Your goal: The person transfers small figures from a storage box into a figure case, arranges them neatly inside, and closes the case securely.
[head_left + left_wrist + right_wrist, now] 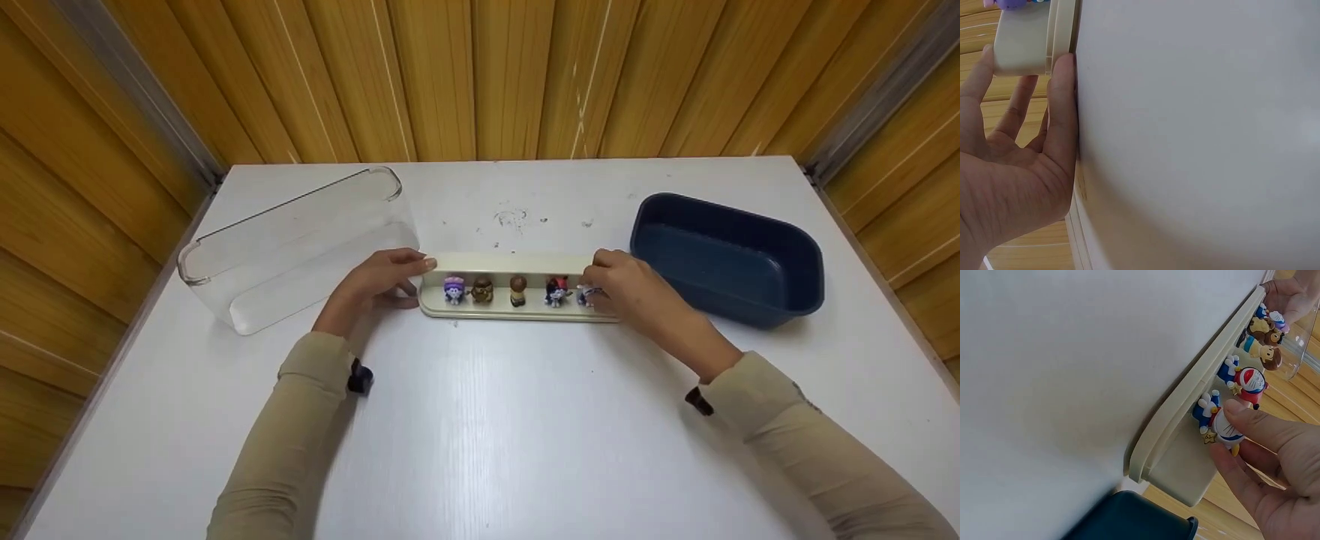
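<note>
A long cream display base [540, 315] with a raised back step lies across the middle of the table. My left hand [386, 276] grips its left end between thumb and fingers. Near the base's right end, my right hand [637, 289] pinches a blue-and-white cat figurine [1221, 422] by its head, its feet at the base. To its left stand a cat figurine in a red hood [1247, 379], a brown-haired figurine [517, 290], a brown figurine [482, 290] and a purple-topped figurine [454, 289]. Fingers partly cover the held figurine in the head view.
A clear plastic cover [300, 217] lies to the left on the white table [480, 435]. On the right sits a dark blue bin [806, 262], close to my right hand. Wood-patterned panels [510, 75] stand behind the table and at both sides.
</note>
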### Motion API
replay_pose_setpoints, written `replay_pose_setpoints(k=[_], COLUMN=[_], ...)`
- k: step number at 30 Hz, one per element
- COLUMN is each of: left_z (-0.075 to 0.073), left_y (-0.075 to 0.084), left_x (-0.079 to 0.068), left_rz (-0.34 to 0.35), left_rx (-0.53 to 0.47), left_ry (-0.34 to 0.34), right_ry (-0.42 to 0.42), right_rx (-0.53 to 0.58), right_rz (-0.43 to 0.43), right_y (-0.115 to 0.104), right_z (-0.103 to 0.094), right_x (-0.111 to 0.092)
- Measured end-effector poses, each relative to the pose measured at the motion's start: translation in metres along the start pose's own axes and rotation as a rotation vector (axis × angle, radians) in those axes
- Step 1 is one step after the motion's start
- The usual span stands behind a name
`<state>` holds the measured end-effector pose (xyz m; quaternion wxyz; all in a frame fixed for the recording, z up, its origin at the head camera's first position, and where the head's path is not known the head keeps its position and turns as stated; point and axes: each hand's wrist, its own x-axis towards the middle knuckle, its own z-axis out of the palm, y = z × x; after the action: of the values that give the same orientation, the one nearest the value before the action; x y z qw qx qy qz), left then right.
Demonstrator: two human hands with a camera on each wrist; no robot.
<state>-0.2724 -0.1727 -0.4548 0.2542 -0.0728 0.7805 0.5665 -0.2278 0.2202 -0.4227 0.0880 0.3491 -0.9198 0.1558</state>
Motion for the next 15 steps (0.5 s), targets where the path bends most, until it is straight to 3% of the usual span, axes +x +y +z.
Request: replay_pose_setpoints(k=[15], left_z=[0.0026], left_y=[-0.0003], left_x=[0.0023], left_rz=[-0.001], left_rx=[0.016], left_ry=[0.015], right_ry=[0.002], right_rx=[-0.026], right_rz=[-0.021], right_y=[-0.0006], right_z=[-0.0003], right_x=[-0.0014])
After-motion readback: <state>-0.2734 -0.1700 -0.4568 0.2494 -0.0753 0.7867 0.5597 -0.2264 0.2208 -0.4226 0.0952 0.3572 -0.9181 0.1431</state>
